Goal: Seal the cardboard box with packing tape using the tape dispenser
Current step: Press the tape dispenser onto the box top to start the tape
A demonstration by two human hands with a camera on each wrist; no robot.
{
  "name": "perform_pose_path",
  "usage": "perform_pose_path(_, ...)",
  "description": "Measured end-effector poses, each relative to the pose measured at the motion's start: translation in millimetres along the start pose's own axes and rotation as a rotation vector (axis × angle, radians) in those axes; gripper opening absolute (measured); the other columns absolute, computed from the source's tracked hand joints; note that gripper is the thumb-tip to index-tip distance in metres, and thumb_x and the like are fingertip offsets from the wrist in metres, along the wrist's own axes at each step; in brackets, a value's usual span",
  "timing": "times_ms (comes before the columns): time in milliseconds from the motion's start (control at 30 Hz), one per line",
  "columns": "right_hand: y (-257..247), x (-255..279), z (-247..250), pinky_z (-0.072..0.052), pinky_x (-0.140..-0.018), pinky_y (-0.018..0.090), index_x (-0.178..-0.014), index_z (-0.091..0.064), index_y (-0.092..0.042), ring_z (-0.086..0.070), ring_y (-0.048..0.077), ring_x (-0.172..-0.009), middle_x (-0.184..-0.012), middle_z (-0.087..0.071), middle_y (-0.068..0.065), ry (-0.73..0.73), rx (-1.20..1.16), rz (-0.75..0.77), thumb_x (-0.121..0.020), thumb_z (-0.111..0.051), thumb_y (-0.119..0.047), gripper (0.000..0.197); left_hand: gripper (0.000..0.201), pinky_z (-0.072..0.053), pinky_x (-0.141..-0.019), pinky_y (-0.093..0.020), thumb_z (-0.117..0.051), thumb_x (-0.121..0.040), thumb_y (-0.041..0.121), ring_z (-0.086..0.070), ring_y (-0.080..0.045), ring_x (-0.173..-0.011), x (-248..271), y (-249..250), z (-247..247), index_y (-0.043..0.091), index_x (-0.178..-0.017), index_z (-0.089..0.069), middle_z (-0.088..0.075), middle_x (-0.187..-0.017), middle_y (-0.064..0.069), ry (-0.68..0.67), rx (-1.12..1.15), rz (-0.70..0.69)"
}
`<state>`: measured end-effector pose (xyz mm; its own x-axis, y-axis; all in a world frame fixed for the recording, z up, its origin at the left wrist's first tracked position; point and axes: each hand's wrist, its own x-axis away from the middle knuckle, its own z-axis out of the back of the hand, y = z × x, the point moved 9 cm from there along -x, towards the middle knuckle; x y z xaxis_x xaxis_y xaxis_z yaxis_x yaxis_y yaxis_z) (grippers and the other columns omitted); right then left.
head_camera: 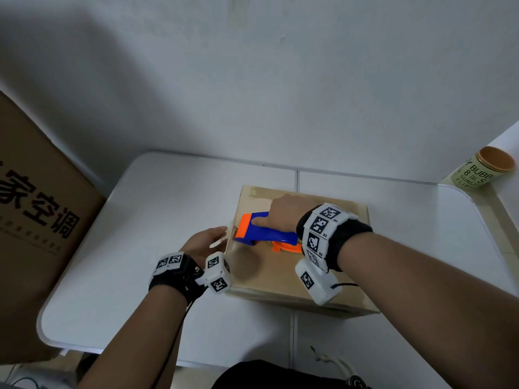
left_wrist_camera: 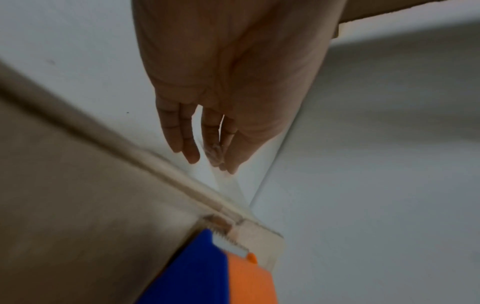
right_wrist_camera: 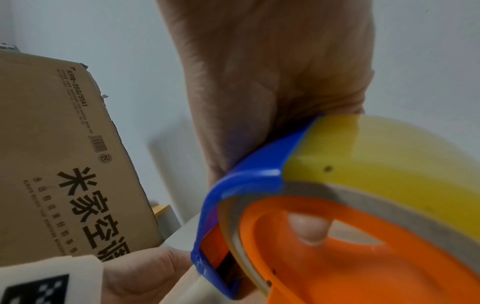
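A brown cardboard box (head_camera: 280,273) sits on the white table (head_camera: 134,276). My right hand (head_camera: 280,217) grips the blue and orange tape dispenser (head_camera: 261,234) on the box top, its nose at the box's left edge. The wrist view shows the yellowish tape roll (right_wrist_camera: 376,160) on its orange hub and a fingertip through the hub. My left hand (head_camera: 206,242) is just off the box's left side. There it pinches the end of a clear tape strip (left_wrist_camera: 228,185) that runs back to the box edge by the dispenser's toothed blade (left_wrist_camera: 230,244).
A large printed cardboard carton (head_camera: 36,220) stands against the table's left side. A green canister with a brown lid (head_camera: 483,169) stands on a ledge at the far right. A white wall rises right behind the table.
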<state>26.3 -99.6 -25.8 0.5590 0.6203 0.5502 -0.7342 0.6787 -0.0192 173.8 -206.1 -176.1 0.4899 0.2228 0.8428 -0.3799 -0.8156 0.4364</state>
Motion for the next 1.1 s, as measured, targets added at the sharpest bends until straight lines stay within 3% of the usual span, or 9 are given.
perform_pose_path(133,1,-1,-1,-0.042,-0.065,0.03,-0.061,-0.044,-0.015,-0.044,0.014,-0.054,-0.062,-0.048,0.0,0.005,-0.013,-0.001,-0.089,-0.038,-0.065,0.057,0.012,-0.054,-0.063,-0.019,-0.072,-0.081,0.014,-0.061,-0.011,-0.068,-3,17,9,0.009,-0.088,-0.063,-0.062,-0.08,-0.003,0.033,-0.008,-0.116)
perform_pose_path(267,1,-2,-2,-0.042,-0.065,0.03,-0.061,-0.044,-0.016,-0.045,0.014,-0.054,-0.062,-0.048,0.0,0.004,-0.006,0.004,-0.089,-0.038,-0.065,0.057,0.023,-0.056,-0.06,-0.015,-0.064,-0.088,0.011,-0.06,-0.009,-0.07,-11,17,10,0.001,-0.109,-0.064,-0.063,-0.087,-0.006,-0.001,0.003,-0.189)
perform_pose_path(433,1,-5,-4,-0.037,-0.056,0.027,-0.061,-0.044,-0.016,-0.045,0.014,-0.054,-0.062,-0.049,0.001,-0.008,0.008,0.014,-0.09,-0.037,-0.064,0.057,0.036,-0.049,-0.098,-0.048,-0.057,-0.093,0.022,-0.061,-0.036,-0.106,1,-1,-27,-0.002,-0.12,-0.06,-0.063,-0.119,-0.025,-0.207,-0.286,-0.094)
perform_pose_path(600,1,-5,-4,-0.042,-0.067,0.03,-0.062,-0.044,-0.016,-0.045,0.014,-0.055,-0.063,-0.048,0.001,-0.001,-0.004,0.012,-0.09,-0.037,-0.065,0.057,0.017,-0.054,-0.053,-0.022,-0.058,-0.093,0.017,-0.068,-0.013,-0.063,5,8,-30,0.004,-0.103,-0.065,-0.074,-0.083,-0.007,-0.077,-0.385,-0.179)
perform_pose_path(733,2,-6,-6,-0.042,-0.066,0.03,-0.063,-0.044,-0.017,-0.045,0.014,-0.056,-0.064,-0.049,0.001,-0.006,-0.006,0.005,-0.09,-0.038,-0.064,0.055,0.016,-0.049,-0.069,-0.024,-0.058,-0.093,0.023,-0.06,-0.014,-0.083,8,7,-31,0.016,-0.107,-0.061,-0.066,-0.115,-0.011,0.007,-0.536,-0.183)
perform_pose_path(833,2,-5,-6,-0.039,-0.059,0.027,-0.063,-0.044,-0.016,-0.045,0.014,-0.055,-0.065,-0.05,0.002,-0.003,-0.009,0.014,-0.09,-0.038,-0.063,0.055,0.065,-0.047,-0.059,-0.025,-0.056,-0.094,0.022,-0.056,-0.02,-0.091,5,7,-12,0.015,-0.149,-0.022,-0.048,-0.138,-0.014,0.119,-0.707,-0.132)
perform_pose_path(933,2,-6,-7,-0.036,-0.056,0.026,-0.063,-0.045,-0.016,-0.045,0.014,-0.054,-0.066,-0.052,0.002,0.009,-0.008,0.019,-0.09,-0.038,-0.063,0.054,0.062,-0.05,-0.087,-0.034,-0.053,-0.094,0.013,-0.056,-0.026,-0.109,-1,5,3,0.014,-0.149,-0.025,-0.051,-0.133,-0.013,0.145,-0.687,-0.15)
perform_pose_path(1000,3,-6,-8,-0.037,-0.056,0.026,-0.062,-0.045,-0.016,-0.046,0.015,-0.055,-0.063,-0.05,0.001,0.002,-0.011,0.018,-0.09,-0.037,-0.063,0.055,0.046,-0.038,-0.107,-0.039,-0.044,-0.099,0.023,-0.045,-0.027,-0.13,6,18,-2,0.007,-0.142,-0.038,-0.046,-0.142,-0.012,0.145,-0.583,-0.276)
perform_pose_path(1100,1,-6,-6,-0.038,-0.063,0.029,-0.061,-0.042,-0.016,-0.046,0.017,-0.058,-0.062,-0.046,0.001,-0.002,0.001,0.031,-0.091,-0.038,-0.062,0.055,0.054,-0.036,-0.112,-0.042,-0.03,-0.101,0.043,-0.052,-0.025,-0.126,22,21,-36,0.004,-0.127,-0.056,-0.056,-0.134,-0.011,-0.055,-0.431,-0.337)
